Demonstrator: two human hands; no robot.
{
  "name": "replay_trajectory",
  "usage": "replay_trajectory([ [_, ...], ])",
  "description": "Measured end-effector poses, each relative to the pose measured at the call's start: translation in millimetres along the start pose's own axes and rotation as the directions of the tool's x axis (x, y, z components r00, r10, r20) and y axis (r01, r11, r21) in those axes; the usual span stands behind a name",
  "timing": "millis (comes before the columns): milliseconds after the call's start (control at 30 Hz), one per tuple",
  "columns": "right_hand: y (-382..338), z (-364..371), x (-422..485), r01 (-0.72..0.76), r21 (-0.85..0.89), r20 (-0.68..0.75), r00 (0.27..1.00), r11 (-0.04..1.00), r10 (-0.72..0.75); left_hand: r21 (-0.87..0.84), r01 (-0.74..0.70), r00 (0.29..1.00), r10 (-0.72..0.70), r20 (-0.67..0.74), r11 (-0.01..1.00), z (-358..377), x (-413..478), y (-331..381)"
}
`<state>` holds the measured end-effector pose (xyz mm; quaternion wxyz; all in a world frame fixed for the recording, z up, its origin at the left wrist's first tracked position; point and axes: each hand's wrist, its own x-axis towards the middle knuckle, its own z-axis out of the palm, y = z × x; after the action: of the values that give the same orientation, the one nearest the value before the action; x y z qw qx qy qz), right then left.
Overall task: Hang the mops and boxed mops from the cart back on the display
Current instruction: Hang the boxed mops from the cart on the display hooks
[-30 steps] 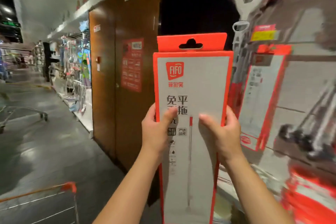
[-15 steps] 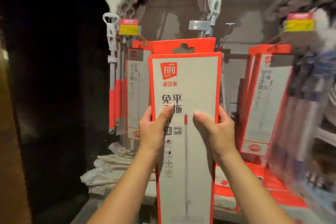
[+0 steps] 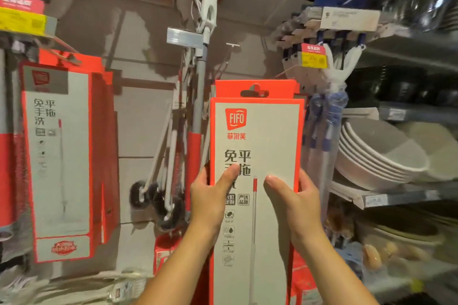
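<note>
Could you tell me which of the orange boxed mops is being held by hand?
The centre boxed mop, gripped at its edges by the left hand and right hand; the boxes at far left hang unheld.

Forearms raised; left hand and right hand clasp the boxed mop, thumbs in front.

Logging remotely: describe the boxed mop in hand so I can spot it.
On the grey display wall, mops hang in the middle. Right of them, the left hand and right hand grip an orange FIFO box by its sides. Unlike the matching boxes hung at left, it is held.
</note>
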<state>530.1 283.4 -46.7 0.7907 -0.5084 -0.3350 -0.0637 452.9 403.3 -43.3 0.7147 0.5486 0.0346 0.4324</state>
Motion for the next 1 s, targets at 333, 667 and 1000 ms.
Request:
replay_trajectory([
  [333,37,-30,51,0.037,-0.098,-0.163,0.985,0.994,-0.053,-0.070,0.069,0.981,-0.055,0.186,0.995,38,73,-61],
  [667,73,-77,136,0.034,-0.089,-0.131,0.990,0.995,-0.045,-0.006,0.051,0.977,-0.048,0.209,0.999,94,136,-108],
  [1000,88,-127,250,0.065,0.036,-0.006,0.998,0.997,-0.065,0.040,-0.131,0.979,0.123,0.160,0.991,176,200,-128],
])
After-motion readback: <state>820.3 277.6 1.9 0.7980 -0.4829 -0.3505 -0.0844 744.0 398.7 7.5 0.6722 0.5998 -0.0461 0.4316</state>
